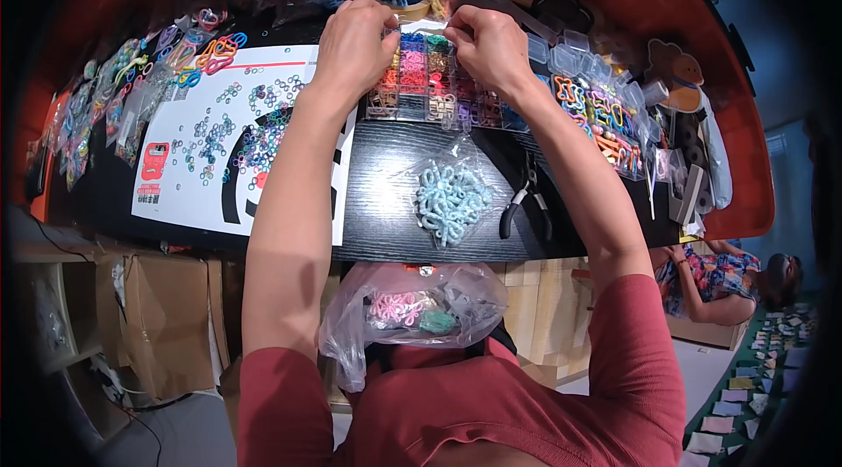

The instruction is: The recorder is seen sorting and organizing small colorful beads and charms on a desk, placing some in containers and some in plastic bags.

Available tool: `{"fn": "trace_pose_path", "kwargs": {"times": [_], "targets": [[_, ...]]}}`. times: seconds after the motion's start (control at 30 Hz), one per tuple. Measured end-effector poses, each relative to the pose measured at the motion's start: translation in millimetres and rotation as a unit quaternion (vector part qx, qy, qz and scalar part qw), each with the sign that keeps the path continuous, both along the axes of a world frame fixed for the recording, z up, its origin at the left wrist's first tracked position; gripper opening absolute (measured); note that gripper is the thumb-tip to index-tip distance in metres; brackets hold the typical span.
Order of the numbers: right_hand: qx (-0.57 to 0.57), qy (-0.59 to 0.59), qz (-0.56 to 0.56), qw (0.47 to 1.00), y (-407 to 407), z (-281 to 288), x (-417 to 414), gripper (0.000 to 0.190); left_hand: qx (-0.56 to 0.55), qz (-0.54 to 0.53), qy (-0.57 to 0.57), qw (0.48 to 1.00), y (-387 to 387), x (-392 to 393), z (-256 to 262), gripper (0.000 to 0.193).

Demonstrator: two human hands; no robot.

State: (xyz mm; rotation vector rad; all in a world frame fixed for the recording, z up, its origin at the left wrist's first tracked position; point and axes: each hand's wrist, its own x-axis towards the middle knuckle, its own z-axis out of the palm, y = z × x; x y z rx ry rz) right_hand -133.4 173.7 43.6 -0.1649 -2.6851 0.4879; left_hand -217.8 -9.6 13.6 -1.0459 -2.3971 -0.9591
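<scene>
My left hand [362, 43] lies over the left back corner of a clear compartment box [395, 114], its fingers curled. At the back right part of the same box is my right hand [490, 46], thumb and fingers bent close together. Whether either hand pinches something is not plain. The box holds small pieces sorted by colour, among them blue, green, pink, red, brown and cream ones. Nearer to me, a clear bag of light blue beaded loops [452, 200] lies on the black table. Pliers with black and white handles [527, 204] rest to its right, their handles spread.
Small coloured rings [263, 138] are scattered over a printed white sheet [191, 194] at left, beside bagged loops. More boxes of colourful pieces [605, 118] stand at right. A plastic bag [460, 296] hangs at the table's front edge. Another person [717, 283] sits at far right.
</scene>
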Motion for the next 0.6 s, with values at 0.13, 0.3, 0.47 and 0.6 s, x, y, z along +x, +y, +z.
{"fn": "trace_pose_path", "kwargs": {"times": [0.13,0.3,0.47,0.6], "targets": [[-0.030,0.017,-0.010,0.999,2.4,3.6,7.0,0.014,0.000,-0.004,0.003,1.000,1.6,0.0,-0.3,0.018],[-0.109,0.040,0.028,0.993,6.4,15.1,57.3,0.014,-0.003,-0.001,-0.002,1.000,-0.3,-3.4,-3.0,0.018],[-0.285,-0.018,0.043,0.957,-8.5,15.1,131.9,0.007,-0.004,-0.003,0.016,1.000,-0.1,-4.4,-4.1,0.018],[-0.357,-0.028,0.028,0.933,-9.4,-7.4,160.7,0.008,-0.005,-0.012,0.007,1.000,0.7,-7.1,-5.0,0.018]]}}
